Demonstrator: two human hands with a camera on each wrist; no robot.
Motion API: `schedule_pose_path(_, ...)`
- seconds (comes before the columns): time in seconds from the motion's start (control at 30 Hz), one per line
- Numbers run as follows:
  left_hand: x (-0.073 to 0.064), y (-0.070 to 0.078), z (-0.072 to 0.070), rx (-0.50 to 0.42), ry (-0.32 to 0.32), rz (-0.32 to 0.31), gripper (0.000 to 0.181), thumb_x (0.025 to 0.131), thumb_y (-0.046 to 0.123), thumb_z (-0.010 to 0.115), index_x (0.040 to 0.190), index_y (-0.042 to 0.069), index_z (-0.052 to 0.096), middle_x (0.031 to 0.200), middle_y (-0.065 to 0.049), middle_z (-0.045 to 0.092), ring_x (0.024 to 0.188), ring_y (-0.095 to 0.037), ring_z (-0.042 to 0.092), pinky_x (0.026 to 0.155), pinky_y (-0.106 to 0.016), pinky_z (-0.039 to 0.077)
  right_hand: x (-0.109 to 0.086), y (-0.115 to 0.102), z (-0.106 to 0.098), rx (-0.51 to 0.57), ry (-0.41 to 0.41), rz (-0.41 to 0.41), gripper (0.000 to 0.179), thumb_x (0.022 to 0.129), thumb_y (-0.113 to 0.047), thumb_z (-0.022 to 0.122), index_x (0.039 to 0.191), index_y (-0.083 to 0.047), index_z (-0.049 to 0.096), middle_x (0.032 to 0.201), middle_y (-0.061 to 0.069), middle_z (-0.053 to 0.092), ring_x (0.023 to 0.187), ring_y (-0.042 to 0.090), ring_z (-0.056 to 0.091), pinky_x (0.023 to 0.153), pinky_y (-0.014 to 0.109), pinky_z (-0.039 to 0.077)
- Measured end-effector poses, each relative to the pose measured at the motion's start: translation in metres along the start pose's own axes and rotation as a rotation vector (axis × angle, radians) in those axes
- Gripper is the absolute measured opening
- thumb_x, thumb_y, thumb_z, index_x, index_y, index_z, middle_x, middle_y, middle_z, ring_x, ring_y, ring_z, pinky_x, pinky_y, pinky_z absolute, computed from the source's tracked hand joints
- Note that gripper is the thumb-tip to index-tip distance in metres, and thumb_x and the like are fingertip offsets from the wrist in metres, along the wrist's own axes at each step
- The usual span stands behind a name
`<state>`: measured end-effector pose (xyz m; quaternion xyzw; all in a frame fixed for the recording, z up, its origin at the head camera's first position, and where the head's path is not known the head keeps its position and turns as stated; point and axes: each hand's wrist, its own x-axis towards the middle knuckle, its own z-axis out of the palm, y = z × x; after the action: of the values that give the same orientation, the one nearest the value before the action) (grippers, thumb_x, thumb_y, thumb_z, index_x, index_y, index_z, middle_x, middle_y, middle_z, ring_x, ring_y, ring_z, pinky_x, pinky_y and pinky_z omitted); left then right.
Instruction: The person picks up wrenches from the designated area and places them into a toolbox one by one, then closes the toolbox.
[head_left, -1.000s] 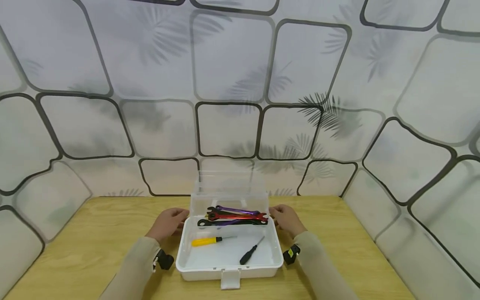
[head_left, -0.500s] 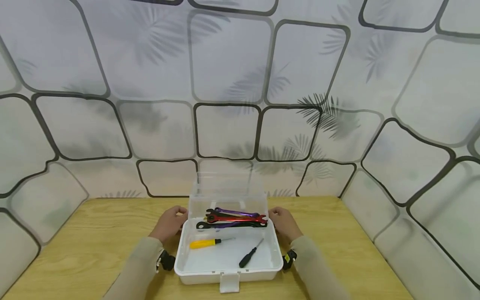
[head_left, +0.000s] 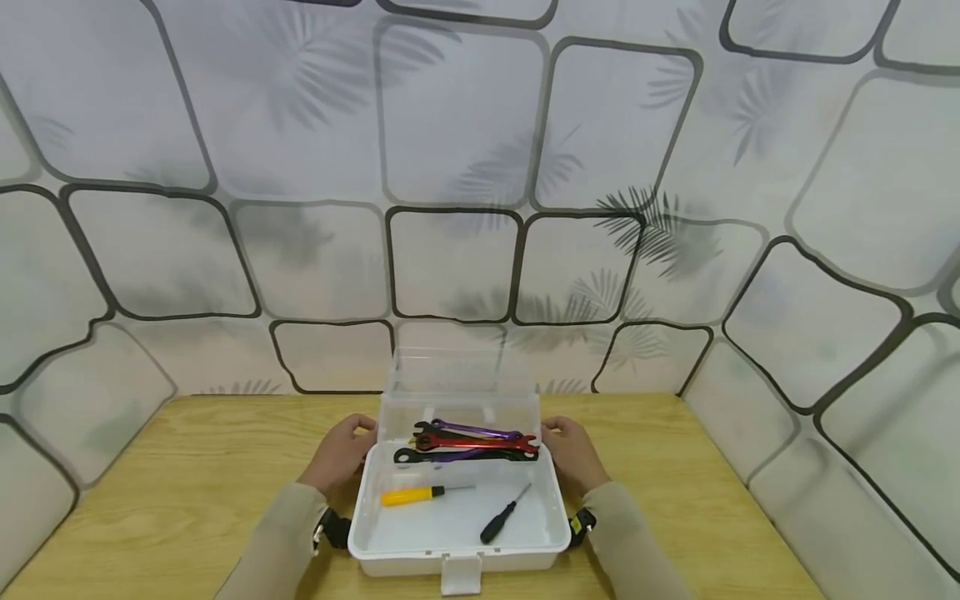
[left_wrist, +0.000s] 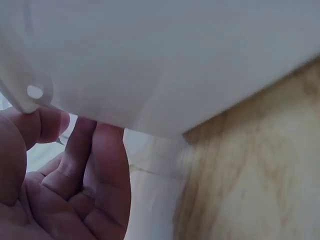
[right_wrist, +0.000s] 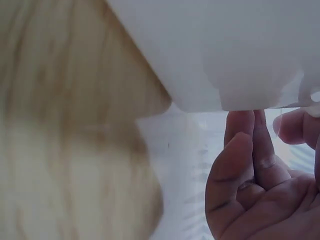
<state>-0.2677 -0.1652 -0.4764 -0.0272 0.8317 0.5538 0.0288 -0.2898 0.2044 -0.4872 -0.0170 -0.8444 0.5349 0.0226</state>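
A white plastic toolbox stands on the table with its clear lid raised at the back. My left hand holds its back left corner; in the left wrist view, thumb and fingers bend round the rear edge. At the back right corner, my right hand holds on likewise, its fingers curled behind the wall. Inside lie a yellow-handled screwdriver and a black-handled screwdriver. Across the rear are several wrenches, including a red wrench and a purple wrench.
The wooden table extends to both sides of the toolbox. Patterned fabric walls rise behind and beside it. A front latch hangs down from the toolbox. Black wrist cameras sit close to its sides.
The toolbox has shifted slightly toward me with its screwdrivers and wrenches inside. Both hands have stayed at its back corners, and the lid remains raised.
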Motion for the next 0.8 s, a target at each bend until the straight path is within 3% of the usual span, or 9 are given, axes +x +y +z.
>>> schedule_pose_path(0.23, 0.001, 0.000, -0.001, 0.059, 0.023, 0.028, 0.029, 0.105, 0.023, 0.060, 0.119, -0.002, 0.062, 0.091, -0.010, 0.070, 0.072, -0.018, 0.063, 0.064, -0.031, 0.056, -0.002, -0.003, 0.004, 0.044, -0.001, -0.021, 0.022, 0.105, -0.018, 0.058, 0.104, 0.002, 0.067, 0.094, 0.012, 0.074, 0.079, 0.020, 0.069, 0.069, 0.032, 0.058)
schedule_pose_path(0.4, 0.001, 0.002, -0.001, 0.104, 0.037, 0.021, 0.028, 0.104, 0.025, 0.061, 0.118, 0.000, 0.063, 0.091, -0.010, 0.069, 0.074, -0.020, 0.062, 0.067, -0.031, 0.052, -0.004, -0.008, 0.005, 0.009, 0.013, -0.038, 0.020, 0.105, -0.014, 0.058, 0.105, 0.004, 0.068, 0.092, 0.012, 0.074, 0.078, 0.018, 0.068, 0.069, 0.032, 0.057)
schedule_pose_path(0.63, 0.001, 0.003, -0.001, 0.143, 0.045, 0.029, 0.031, 0.103, 0.027, 0.061, 0.119, 0.000, 0.065, 0.103, -0.012, 0.071, 0.083, -0.022, 0.064, 0.072, -0.036, 0.056, -0.005, -0.011, 0.004, -0.021, 0.003, -0.049, 0.020, 0.105, -0.010, 0.055, 0.105, 0.006, 0.066, 0.094, 0.013, 0.074, 0.079, 0.018, 0.066, 0.071, 0.032, 0.056)
schedule_pose_path(0.8, 0.001, 0.004, -0.001, 0.144, 0.047, 0.034, 0.031, 0.103, 0.026, 0.062, 0.119, -0.001, 0.065, 0.099, -0.012, 0.071, 0.080, -0.021, 0.064, 0.071, -0.036, 0.055, -0.004, -0.011, 0.004, -0.042, -0.004, -0.070, 0.020, 0.105, -0.010, 0.055, 0.106, 0.006, 0.065, 0.093, 0.013, 0.073, 0.079, 0.018, 0.064, 0.071, 0.032, 0.054)
